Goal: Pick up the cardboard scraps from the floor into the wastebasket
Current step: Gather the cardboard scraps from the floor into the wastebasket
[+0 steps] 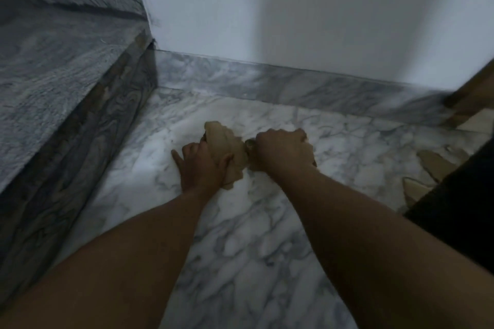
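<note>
A tan cardboard scrap (226,145) lies low over the white marble floor (254,235), between both hands. My left hand (201,167) holds its left side, thumb curled over the scrap, little finger spread on the floor. My right hand (283,148) is curled into a fist at the scrap's right edge; what its fingers grip is hidden. Two more cardboard scraps (434,165) (415,189) lie on the floor at the right. No wastebasket is in view.
A grey marble stair step (53,83) rises at the left. A marble skirting (294,83) runs under the white wall behind. A dark mass (459,211) fills the right edge, with a brown wooden piece (473,93) above it.
</note>
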A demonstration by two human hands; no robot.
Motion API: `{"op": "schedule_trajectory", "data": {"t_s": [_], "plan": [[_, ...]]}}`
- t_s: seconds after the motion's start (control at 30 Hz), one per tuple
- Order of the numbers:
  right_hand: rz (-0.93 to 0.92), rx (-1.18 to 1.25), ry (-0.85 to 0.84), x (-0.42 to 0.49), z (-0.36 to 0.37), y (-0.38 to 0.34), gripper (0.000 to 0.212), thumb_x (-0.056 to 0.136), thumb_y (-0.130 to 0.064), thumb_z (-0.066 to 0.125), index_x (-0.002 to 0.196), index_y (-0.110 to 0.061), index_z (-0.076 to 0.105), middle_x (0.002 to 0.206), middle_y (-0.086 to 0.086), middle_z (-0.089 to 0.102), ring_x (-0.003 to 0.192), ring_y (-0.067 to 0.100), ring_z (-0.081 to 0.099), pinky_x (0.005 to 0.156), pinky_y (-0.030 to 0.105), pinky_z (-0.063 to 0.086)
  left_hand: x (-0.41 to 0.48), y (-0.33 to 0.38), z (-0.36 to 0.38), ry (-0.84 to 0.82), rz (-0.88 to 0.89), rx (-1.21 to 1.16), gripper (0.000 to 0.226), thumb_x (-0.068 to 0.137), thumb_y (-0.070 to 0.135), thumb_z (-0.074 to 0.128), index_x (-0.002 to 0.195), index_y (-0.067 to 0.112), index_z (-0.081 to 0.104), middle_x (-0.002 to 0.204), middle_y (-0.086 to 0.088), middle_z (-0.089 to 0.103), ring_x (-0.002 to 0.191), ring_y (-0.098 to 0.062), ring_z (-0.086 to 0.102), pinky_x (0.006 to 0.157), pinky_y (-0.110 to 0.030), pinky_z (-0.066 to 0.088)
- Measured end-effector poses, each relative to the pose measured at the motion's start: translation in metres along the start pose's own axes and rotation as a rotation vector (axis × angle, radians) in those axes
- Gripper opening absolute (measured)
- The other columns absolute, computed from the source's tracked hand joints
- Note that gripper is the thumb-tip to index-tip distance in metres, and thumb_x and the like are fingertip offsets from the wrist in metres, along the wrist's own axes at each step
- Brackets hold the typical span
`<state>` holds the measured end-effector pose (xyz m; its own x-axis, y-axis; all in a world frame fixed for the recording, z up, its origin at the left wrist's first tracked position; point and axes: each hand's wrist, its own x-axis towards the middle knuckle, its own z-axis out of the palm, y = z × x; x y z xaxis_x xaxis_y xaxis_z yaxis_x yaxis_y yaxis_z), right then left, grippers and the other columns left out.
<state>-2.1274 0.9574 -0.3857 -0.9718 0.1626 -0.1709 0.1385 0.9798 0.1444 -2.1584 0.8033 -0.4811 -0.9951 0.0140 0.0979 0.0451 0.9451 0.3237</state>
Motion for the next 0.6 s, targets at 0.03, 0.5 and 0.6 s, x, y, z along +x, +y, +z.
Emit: {"op": "schedule_trajectory", "data": {"t_s": [0.03,0.5,0.6], "plan": [[0.011,0.016,0.006,-0.015,0.004,0.001,0.025,0.097,-0.019,0.046,0.112,-0.022,0.066,0.112,0.000,0.066,0.102,0.026,0.063,0.103,0.058,0.034,-0.005,0.000,-0.002,0.007,0.001,0.022,0.069,0.081,0.070,0.054,0.120,0.012,0.057,0.108,-0.011,0.063,0.113,-0.031,0.052,0.110,-0.059,0.026],[0.155,0.270,-0.055,-0.216,0.033,0.036,0.029,0.096,-0.044,0.051,0.108,-0.020,0.061,0.104,-0.002,0.067,0.094,0.022,0.065,0.085,0.041,0.040,-0.173,0.041,-0.088,-0.165,0.420,-0.101,0.049,0.090,0.051,0.043,0.133,0.028,0.034,0.108,-0.002,0.062,0.093,-0.033,0.060,0.072,-0.041,0.051],[0.125,0.272,0.025,-0.241,0.010,0.051,0.021,0.098,-0.026,0.050,0.116,-0.015,0.053,0.115,0.005,0.065,0.100,0.025,0.064,0.075,0.033,0.043,-0.157,0.055,-0.112,-0.319,0.209,-0.168,0.048,0.083,0.038,0.060,0.124,0.014,0.056,0.109,-0.009,0.066,0.095,-0.030,0.065,0.081,-0.041,0.056]]}}
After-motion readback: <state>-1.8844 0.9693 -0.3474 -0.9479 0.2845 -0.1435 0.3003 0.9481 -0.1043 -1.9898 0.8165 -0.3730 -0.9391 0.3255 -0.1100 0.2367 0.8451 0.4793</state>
